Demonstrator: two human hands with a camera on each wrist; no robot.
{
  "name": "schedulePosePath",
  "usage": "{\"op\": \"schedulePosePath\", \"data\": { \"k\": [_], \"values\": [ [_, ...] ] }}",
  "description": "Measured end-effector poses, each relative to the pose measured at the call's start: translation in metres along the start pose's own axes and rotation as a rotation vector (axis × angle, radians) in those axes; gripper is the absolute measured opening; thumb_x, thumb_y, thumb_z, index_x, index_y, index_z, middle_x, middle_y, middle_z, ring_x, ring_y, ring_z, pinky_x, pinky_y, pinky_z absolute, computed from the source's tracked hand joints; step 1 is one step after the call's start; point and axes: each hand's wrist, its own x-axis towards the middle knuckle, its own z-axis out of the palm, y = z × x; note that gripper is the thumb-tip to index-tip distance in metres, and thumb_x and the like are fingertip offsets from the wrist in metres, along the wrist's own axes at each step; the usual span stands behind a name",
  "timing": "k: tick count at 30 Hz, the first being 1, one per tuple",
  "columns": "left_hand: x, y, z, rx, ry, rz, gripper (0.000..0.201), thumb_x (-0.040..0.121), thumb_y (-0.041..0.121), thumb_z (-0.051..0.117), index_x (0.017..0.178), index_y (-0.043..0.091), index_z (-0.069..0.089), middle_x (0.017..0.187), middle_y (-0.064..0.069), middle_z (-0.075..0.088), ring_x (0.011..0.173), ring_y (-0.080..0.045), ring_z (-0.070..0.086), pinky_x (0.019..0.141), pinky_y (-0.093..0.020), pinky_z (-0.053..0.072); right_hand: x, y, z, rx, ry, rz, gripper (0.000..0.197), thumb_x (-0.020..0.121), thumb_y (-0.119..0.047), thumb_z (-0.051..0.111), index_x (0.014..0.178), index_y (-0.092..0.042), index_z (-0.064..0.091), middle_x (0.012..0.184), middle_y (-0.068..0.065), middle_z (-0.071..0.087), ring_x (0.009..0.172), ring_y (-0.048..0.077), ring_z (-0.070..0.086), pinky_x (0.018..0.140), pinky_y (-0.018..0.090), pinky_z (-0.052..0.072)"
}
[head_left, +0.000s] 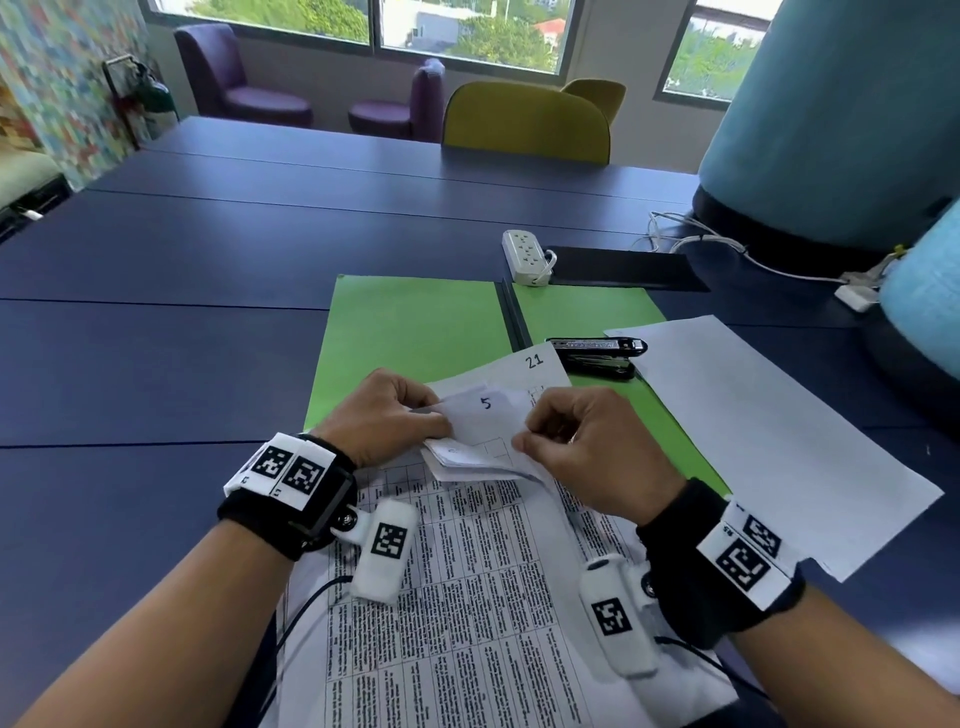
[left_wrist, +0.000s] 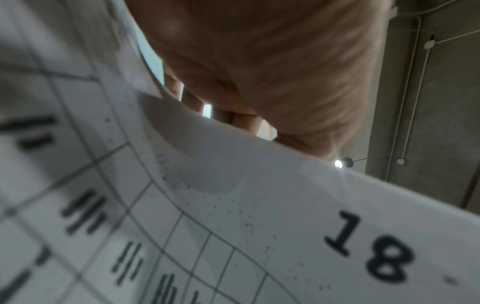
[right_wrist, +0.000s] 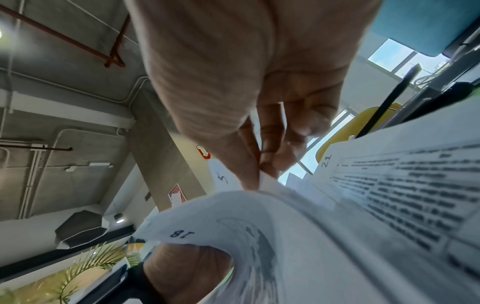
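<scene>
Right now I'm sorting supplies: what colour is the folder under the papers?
Bright green folder, clearest in the head view.

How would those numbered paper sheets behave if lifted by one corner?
Probably floppy: the numbered sheets curl over where the left hand and right hand pinch them. Likely light, being thin paper. Their corners sit apart, so they might fan out or slide.

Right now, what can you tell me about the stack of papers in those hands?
The stack of papers is white, printed with dense black tables, its corners numbered: 5, 18 and 21 show. It lies partly on the green folder, its far corners lifted and fanned. The left hand and right hand pinch those curled corners.
</scene>
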Motion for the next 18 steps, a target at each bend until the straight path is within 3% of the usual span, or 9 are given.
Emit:
{"op": "schedulePosePath", "data": {
  "k": [3,5,7,9,12,13,16,18],
  "values": [
    [0.001,0.0,0.0,0.014,-0.012,-0.001,0.007,0.081,0.011,0.075,0.078,0.008,0.079,0.083,-0.013,0.077,0.071,-0.016,0.065,0.076,-0.032,0.051,-0.001,-0.002,-0.003,-0.046,-0.008,-0.014,0.021,0.084,-0.019,0.077,0.066,-0.023,0.066,0.062,-0.01,0.065,0.056,0.005,0.056,0.055,0.014,0.041],
    [0.0,0.0,-0.001,-0.008,-0.023,-0.008,0.01,0.08,0.015,0.076,0.081,0.006,0.079,0.086,-0.017,0.077,0.072,-0.02,0.065,0.076,-0.033,0.051,0.002,-0.003,-0.012,-0.008,0.091,-0.026,0.021,0.085,-0.017,0.076,0.066,-0.021,0.066,0.062,-0.008,0.065,0.059,0.01,0.058,0.054,0.021,0.046],
    [0.002,-0.002,-0.003,-0.019,-0.015,-0.015,0.024,0.072,0.025,0.077,0.082,0.003,0.078,0.089,-0.022,0.074,0.071,-0.02,0.063,0.076,-0.033,0.049,0.003,-0.005,-0.017,0.063,0.177,-0.045,0.022,0.086,-0.016,0.074,0.067,-0.02,0.065,0.063,-0.007,0.064,0.059,0.008,0.055,0.057,0.022,0.048],
    [0.003,-0.002,-0.003,-0.017,-0.013,-0.018,0.021,0.071,0.025,0.078,0.079,0.005,0.078,0.086,-0.02,0.075,0.069,-0.019,0.063,0.074,-0.031,0.049,0.002,-0.005,-0.019,0.041,0.103,-0.027,0.022,0.087,-0.019,0.073,0.067,-0.02,0.063,0.06,-0.01,0.06,0.055,0.005,0.051,0.053,0.021,0.045],
    [0.004,-0.001,-0.001,0.005,0.022,-0.016,0.005,0.081,0.013,0.077,0.077,0.012,0.081,0.075,-0.008,0.076,0.065,-0.012,0.062,0.071,-0.027,0.048,-0.004,0.002,-0.02,-0.06,-0.273,0.046,0.028,0.091,-0.024,0.068,0.064,-0.022,0.061,0.05,-0.015,0.052,0.046,0.002,0.042,0.047,0.02,0.036],
    [0.003,-0.001,-0.001,0.009,0.031,-0.009,0.007,0.081,0.013,0.077,0.076,0.014,0.081,0.071,-0.003,0.075,0.063,-0.009,0.061,0.071,-0.026,0.047,-0.003,0.005,-0.022,-0.062,-0.268,0.049,0.03,0.092,-0.023,0.066,0.062,-0.023,0.062,0.049,-0.013,0.052,0.046,0.003,0.041,0.047,0.021,0.034],
    [0.004,-0.001,-0.003,-0.005,0.049,0.001,0.006,0.071,0.027,0.08,0.069,0.022,0.08,0.062,0.005,0.069,0.059,-0.007,0.056,0.067,-0.024,0.043,-0.001,0.012,-0.028,0.049,-0.021,0.07,0.023,0.091,-0.025,0.069,0.069,-0.019,0.067,0.058,0.001,0.061,0.05,0.006,0.043,0.048,0.021,0.036],
    [0.007,-0.004,-0.004,-0.004,0.063,-0.01,0.011,0.073,0.028,0.083,0.066,0.02,0.079,0.058,0.004,0.064,0.058,-0.011,0.052,0.065,-0.026,0.039,-0.005,0.014,-0.031,-0.017,-0.173,0.103,0.03,0.09,-0.03,0.07,0.065,-0.016,0.062,0.051,-0.006,0.051,0.048,0.005,0.039,0.047,0.019,0.033]
  ]
}}
